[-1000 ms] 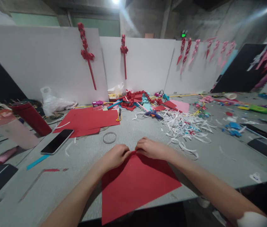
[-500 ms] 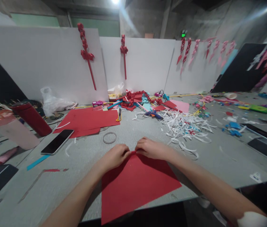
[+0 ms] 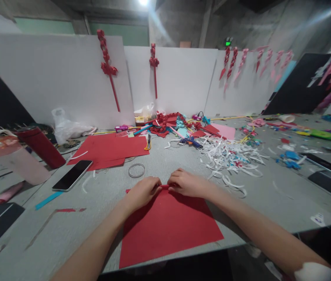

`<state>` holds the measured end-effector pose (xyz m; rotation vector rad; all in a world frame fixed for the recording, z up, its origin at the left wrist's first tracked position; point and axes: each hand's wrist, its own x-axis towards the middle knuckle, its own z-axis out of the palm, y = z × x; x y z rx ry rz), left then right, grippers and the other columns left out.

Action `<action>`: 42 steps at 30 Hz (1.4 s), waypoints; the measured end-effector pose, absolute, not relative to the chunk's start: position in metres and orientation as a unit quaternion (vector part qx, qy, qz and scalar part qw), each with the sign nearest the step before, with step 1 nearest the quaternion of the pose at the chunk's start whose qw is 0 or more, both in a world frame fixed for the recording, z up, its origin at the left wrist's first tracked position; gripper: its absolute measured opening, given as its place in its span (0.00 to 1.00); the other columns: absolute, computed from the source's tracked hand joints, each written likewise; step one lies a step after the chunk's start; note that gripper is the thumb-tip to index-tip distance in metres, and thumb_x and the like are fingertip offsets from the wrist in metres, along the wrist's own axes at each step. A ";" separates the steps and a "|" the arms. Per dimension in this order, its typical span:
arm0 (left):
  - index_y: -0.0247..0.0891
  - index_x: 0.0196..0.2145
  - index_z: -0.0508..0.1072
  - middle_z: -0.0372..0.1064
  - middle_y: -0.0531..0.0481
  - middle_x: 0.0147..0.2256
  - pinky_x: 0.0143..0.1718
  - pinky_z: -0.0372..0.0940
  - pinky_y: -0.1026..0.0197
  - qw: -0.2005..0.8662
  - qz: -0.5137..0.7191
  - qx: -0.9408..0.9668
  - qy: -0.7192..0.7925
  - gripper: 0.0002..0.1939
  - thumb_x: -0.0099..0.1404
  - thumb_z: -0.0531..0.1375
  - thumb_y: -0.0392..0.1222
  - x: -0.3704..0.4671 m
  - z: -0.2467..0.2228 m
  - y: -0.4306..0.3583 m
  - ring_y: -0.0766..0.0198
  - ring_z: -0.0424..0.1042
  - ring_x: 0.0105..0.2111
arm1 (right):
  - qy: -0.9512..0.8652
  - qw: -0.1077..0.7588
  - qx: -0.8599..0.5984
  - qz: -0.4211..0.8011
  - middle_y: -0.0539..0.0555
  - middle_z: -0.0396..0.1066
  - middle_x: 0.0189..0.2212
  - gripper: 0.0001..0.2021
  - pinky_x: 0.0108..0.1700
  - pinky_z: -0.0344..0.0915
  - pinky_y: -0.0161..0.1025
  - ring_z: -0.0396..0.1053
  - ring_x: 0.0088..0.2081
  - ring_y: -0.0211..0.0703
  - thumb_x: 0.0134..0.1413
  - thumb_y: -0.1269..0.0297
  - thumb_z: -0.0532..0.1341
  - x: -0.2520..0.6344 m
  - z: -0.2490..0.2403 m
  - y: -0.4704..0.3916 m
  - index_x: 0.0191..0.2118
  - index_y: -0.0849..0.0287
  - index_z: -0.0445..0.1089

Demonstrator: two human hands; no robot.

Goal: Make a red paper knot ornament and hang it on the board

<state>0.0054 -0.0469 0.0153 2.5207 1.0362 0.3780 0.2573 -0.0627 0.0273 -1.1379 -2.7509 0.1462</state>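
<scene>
A sheet of red paper (image 3: 171, 230) lies at the table's front edge, its far edge rolled into a narrow tube. My left hand (image 3: 145, 191) is closed on the rolled edge left of centre, fingertips curled over it. Close beside it, my right hand (image 3: 187, 182) pinches the same roll a little to the right. A short piece of the roll shows between the hands, and its left end sticks out past my left hand. A grey ring (image 3: 136, 170) lies just beyond my left hand.
More red sheets (image 3: 118, 146) and a phone (image 3: 72, 175) lie to the left, near a pink bottle (image 3: 22, 164) and a red flask (image 3: 44, 148). White paper strips (image 3: 230, 156) are heaped at right. Red paper chains (image 3: 104, 58) hang on white panels behind.
The red sheet has turned slightly and its near edge has shifted up and left. The left end of the roll now shows beyond my left hand. Both hands still grip it.
</scene>
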 end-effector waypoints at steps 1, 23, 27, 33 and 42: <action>0.37 0.40 0.75 0.77 0.44 0.40 0.37 0.60 0.59 0.189 0.131 0.902 0.366 0.14 0.78 0.52 0.43 0.005 0.015 -0.046 0.58 0.72 0.37 | -0.920 0.083 -0.381 0.047 0.57 0.78 0.41 0.07 0.56 0.62 0.45 0.73 0.47 0.48 0.71 0.64 0.62 0.257 0.028 -0.063 0.46 0.59 0.77; 0.32 0.74 0.58 0.53 0.29 0.73 0.70 0.50 0.26 0.114 0.075 0.893 0.428 0.43 0.75 0.48 0.66 0.064 -0.014 -0.159 0.27 0.47 0.74 | -0.612 0.090 -0.639 0.457 0.55 0.76 0.19 0.19 0.19 0.54 0.31 0.70 0.17 0.36 0.64 0.66 0.55 0.273 0.033 -0.069 0.20 0.60 0.68; 0.39 0.75 0.57 0.49 0.37 0.76 0.73 0.42 0.26 0.106 0.074 0.898 0.420 0.35 0.78 0.47 0.58 0.044 -0.014 -0.144 0.31 0.40 0.76 | -0.660 0.056 -0.655 0.365 0.56 0.74 0.19 0.21 0.24 0.61 0.34 0.71 0.19 0.41 0.69 0.59 0.56 0.271 0.032 -0.094 0.24 0.60 0.70; 0.49 0.74 0.59 0.47 0.44 0.76 0.73 0.36 0.25 0.160 0.022 0.930 0.331 0.30 0.77 0.52 0.45 -0.006 0.010 -0.104 0.41 0.40 0.77 | -0.821 0.161 -0.541 0.083 0.63 0.77 0.47 0.12 0.49 0.70 0.44 0.76 0.46 0.52 0.72 0.59 0.58 0.288 0.033 -0.125 0.50 0.60 0.73; 0.48 0.64 0.72 0.55 0.43 0.74 0.74 0.36 0.29 0.212 -0.008 0.932 0.294 0.38 0.58 0.59 0.27 -0.048 0.036 -0.043 0.46 0.53 0.74 | -0.901 0.134 -0.412 0.040 0.58 0.76 0.49 0.13 0.57 0.65 0.47 0.71 0.52 0.49 0.77 0.61 0.55 0.290 0.013 -0.112 0.54 0.56 0.76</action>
